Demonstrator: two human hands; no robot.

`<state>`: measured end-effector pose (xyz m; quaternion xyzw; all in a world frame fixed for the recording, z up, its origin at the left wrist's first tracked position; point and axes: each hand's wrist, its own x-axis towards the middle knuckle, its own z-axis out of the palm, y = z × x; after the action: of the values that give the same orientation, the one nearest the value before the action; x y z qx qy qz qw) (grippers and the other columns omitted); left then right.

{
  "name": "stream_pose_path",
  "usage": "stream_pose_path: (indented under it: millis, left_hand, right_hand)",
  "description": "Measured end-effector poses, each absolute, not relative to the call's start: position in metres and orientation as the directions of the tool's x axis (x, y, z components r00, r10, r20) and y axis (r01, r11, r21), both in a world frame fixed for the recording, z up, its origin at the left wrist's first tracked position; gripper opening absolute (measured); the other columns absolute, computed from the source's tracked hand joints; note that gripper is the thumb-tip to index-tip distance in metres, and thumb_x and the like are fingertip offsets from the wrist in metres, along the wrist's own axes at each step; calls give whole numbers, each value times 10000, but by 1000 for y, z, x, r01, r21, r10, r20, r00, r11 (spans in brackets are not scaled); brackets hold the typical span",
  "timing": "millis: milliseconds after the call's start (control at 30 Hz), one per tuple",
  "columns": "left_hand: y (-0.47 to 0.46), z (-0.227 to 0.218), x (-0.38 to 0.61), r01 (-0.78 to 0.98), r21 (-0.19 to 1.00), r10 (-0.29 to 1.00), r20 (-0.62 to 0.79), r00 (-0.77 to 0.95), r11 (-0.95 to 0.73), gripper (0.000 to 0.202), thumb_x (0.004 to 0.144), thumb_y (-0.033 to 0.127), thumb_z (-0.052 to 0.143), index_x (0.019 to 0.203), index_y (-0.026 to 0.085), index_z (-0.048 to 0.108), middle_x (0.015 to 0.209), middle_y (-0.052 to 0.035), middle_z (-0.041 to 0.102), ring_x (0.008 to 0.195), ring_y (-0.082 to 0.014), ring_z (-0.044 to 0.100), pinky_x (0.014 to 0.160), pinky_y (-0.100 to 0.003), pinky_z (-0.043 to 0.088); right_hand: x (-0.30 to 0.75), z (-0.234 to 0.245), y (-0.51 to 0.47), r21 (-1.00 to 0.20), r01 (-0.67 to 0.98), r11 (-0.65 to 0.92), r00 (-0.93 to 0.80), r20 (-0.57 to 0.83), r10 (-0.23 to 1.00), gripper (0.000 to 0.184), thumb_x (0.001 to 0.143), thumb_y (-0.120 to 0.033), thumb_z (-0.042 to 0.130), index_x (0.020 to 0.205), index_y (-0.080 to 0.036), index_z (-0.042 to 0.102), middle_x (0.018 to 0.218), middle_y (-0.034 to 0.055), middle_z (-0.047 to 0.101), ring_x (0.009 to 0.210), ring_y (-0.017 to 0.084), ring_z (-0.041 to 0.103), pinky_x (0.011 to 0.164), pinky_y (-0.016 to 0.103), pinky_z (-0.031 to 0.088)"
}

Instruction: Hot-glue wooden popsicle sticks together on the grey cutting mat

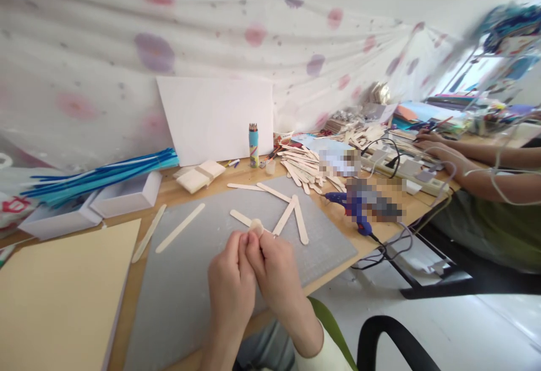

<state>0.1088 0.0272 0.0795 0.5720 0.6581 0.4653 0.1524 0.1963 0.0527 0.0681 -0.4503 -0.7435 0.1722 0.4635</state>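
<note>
My left hand (230,283) and my right hand (273,272) are pressed together over the near edge of a grey mat (203,281). Their fingers are closed in a pinch around the end of a wooden craft stick (256,226), whose rounded tip shows just above my fingertips. Several more loose craft sticks (291,216) lie flat on the mat just beyond my hands, and one longer stick (180,235) lies to the left.
A blue glue gun (353,207) with its cable lies right of the mat, near a heap of sticks (302,165). A beige board (59,297) lies at the left, white boxes (127,196) and blue pipe cleaners (105,176) behind it. Another person's arms (460,159) rest at the right.
</note>
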Motion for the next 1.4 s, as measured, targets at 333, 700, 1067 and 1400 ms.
stream_pose_path:
  millis: [333,700,1067,1400]
  left_hand:
    - [27,78,111,517,853,890,286,-354,-68,379,970,400,337,637,245,430,528,27,550,499,-153,486,505,-250,317]
    - [33,80,103,474,868,949,261,-176,-150,345,997,370,322,702,240,449,576,30,547,530,-152,497,528,-257,323]
    - [26,71,94,470,867,978,206,-39,-164,393,1009,396,297,669,246,423,515,44,460,471,-150,446,518,-286,266]
    - [47,72,99,356,931,918,211,-336,-84,440,983,408,331,601,234,465,447,45,469,450,-141,456,515,-266,292]
  right_hand:
    - [197,68,54,-651,514,559,-177,557,811,356,1003,-285,377,652,-238,344,534,-32,465,477,116,421,486,253,280]
    - [202,67,61,-669,489,559,-167,558,813,385,1009,-306,348,633,-234,386,512,-33,469,452,115,420,476,242,273]
    - [210,75,59,-818,338,465,-287,382,879,437,1022,-390,346,619,-221,355,523,-49,404,482,100,378,477,234,269]
    - [191,86,82,-665,497,558,-359,428,830,433,1005,-332,347,582,-237,355,446,-33,479,437,124,449,505,256,281]
